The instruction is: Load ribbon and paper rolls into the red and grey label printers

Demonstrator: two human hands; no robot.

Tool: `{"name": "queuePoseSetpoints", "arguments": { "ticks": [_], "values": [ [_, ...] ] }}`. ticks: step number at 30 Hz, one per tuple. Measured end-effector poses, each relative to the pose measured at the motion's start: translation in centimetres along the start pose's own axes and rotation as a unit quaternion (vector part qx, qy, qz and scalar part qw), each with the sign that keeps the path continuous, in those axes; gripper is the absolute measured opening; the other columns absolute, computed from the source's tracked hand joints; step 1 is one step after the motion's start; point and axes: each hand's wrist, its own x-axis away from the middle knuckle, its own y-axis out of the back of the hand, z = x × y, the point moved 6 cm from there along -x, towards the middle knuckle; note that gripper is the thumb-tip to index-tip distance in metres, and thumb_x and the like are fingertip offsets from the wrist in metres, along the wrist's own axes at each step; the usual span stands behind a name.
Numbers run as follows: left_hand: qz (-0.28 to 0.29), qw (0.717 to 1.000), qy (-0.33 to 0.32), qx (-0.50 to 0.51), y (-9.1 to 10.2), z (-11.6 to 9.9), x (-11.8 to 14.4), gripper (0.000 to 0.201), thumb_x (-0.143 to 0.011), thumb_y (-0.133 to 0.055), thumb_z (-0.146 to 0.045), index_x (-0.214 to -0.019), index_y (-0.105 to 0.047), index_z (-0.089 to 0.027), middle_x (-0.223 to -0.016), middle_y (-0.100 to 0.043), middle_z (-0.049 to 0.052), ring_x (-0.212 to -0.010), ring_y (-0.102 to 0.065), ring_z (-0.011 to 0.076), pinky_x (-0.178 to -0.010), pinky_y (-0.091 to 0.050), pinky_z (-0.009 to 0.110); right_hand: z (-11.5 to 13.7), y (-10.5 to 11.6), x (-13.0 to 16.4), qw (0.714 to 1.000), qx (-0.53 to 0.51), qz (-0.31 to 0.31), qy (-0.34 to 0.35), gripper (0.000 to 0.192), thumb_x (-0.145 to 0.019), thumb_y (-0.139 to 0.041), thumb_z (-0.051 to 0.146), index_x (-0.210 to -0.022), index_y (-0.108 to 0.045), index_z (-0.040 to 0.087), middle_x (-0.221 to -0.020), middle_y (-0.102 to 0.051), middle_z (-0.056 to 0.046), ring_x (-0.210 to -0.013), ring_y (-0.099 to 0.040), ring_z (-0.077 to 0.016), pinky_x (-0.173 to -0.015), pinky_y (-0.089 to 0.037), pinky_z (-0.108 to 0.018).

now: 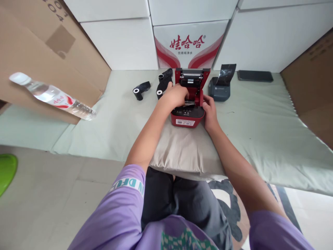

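A red and black label printer (187, 119) sits on the pale green cushion with its lid (192, 73) raised. My left hand (177, 94) reaches over its left side, fingers bent down into the open compartment. The fingertips are hidden there, and what they grip cannot be made out. Against the printer's right side, my right hand (210, 111) is closed around the casing, thumb near the top edge. Just left of the printer lie black ribbon rolls with white cores, one roll (163, 86) partly behind my left hand and another roll (140, 89) farther left.
A small dark printer (220, 89) with black film sticking up stands to the right, beside a black phone (255, 76). A water bottle (56, 95) leans at the left against a cardboard box (49, 52). White cartons (191, 45) line the back of the cushion (249, 139).
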Motion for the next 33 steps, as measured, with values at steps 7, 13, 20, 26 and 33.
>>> {"name": "queuePoseSetpoints", "arguments": {
  "ticks": [7, 13, 20, 26, 33],
  "values": [
    [0.063, 0.996, 0.019, 0.063, 0.4, 0.2, 0.3, 0.033, -0.099, -0.063, -0.047, -0.096, -0.084, -0.022, -0.113, -0.078, 0.012, -0.142, -0.055, 0.0384, -0.130, -0.027, 0.056, 0.0, 0.0, -0.1, 1.000, 0.009, 0.006, 0.004, 0.071, -0.076, -0.076, 0.084, -0.122, -0.064, 0.031, -0.130, -0.074, -0.008, -0.134, -0.066, -0.0346, -0.121, -0.054, -0.056],
    [0.135, 0.987, -0.036, 0.084, 2.1, 0.7, 2.0, 0.047, -0.092, -0.066, -0.067, -0.109, -0.085, -0.028, -0.113, -0.083, 0.002, -0.122, -0.070, 0.0319, -0.122, -0.037, 0.045, 0.5, -0.1, 0.0, 1.000, -0.006, -0.005, -0.013, 0.073, -0.072, -0.079, 0.085, -0.119, -0.065, 0.031, -0.131, -0.075, -0.008, -0.138, -0.065, -0.0360, -0.123, -0.054, -0.059],
    [0.087, 0.990, -0.086, 0.064, 3.1, 0.2, 2.6, 0.030, -0.091, -0.068, -0.043, -0.106, -0.087, -0.026, -0.091, -0.083, 0.002, -0.107, -0.073, 0.0264, -0.110, -0.043, 0.040, 0.5, 0.0, 0.0, 1.000, 0.004, -0.007, -0.015, 0.074, -0.071, -0.079, 0.085, -0.119, -0.064, 0.030, -0.130, -0.075, -0.008, -0.134, -0.067, -0.0353, -0.122, -0.054, -0.059],
    [-0.033, 0.987, -0.142, 0.065, 4.2, -0.8, 2.9, 0.018, -0.091, -0.073, -0.037, -0.094, -0.087, -0.026, -0.112, -0.080, 0.005, -0.124, -0.064, 0.0299, -0.116, -0.042, 0.047, 0.7, 0.0, 0.0, 1.000, 0.024, -0.001, -0.005, 0.074, -0.073, -0.075, 0.087, -0.121, -0.064, 0.031, -0.128, -0.075, -0.008, -0.132, -0.067, -0.0343, -0.121, -0.053, -0.057],
    [-0.120, 0.983, -0.123, 0.060, 5.9, -1.5, 4.1, 0.011, -0.090, -0.076, -0.028, -0.090, -0.086, -0.030, -0.155, -0.061, 0.002, -0.155, -0.039, 0.0380, -0.125, -0.038, 0.057, 0.8, 0.0, -0.1, 1.000, 0.027, -0.001, -0.014, 0.078, -0.070, -0.076, 0.090, -0.120, -0.065, 0.031, -0.131, -0.076, -0.009, -0.138, -0.065, -0.0362, -0.124, -0.053, -0.059]
  ]
}}
